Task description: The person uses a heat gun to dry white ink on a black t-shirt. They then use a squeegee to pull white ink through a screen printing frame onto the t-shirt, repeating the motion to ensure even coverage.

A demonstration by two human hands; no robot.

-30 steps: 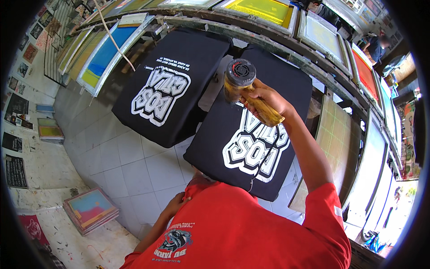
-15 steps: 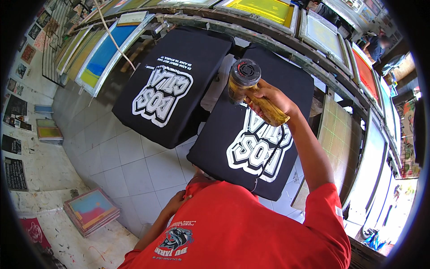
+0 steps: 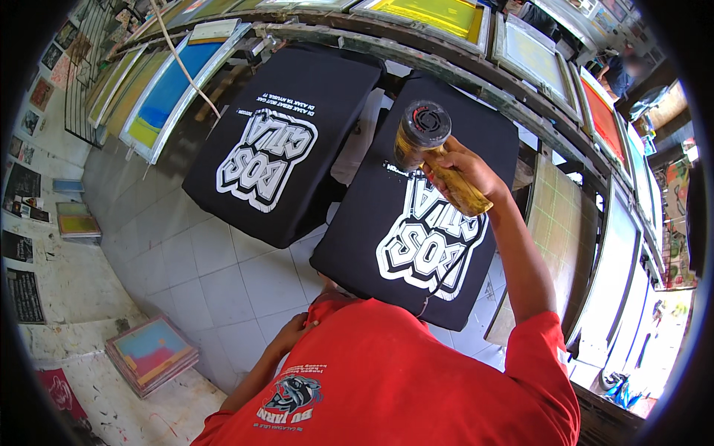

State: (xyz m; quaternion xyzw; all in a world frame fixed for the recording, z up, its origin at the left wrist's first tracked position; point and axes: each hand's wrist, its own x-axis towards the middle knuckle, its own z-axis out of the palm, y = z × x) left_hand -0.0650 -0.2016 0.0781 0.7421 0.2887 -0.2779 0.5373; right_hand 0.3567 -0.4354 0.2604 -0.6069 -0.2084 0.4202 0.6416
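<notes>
Above the right-hand black T-shirt (image 3: 368,215), the right hand (image 3: 468,168) is curled tightly around a yellow hair dryer's (image 3: 422,135) handle — the left hand (image 3: 292,333) rests at the hip, its grip unclear.

The handheld blower (image 3: 410,149) is showing mottled yellow-brown beneath a dark grey cap (image 3: 428,120). The left black shirt (image 3: 320,172) and the right black shirt (image 3: 364,215) are bearing white block lettering with black outlines. The person's red shirt (image 3: 416,364) is displaying a grey fish print (image 3: 292,392). One screen (image 3: 172,88) is showing blue and yellow, another screen (image 3: 430,13) bright yellow.
</notes>
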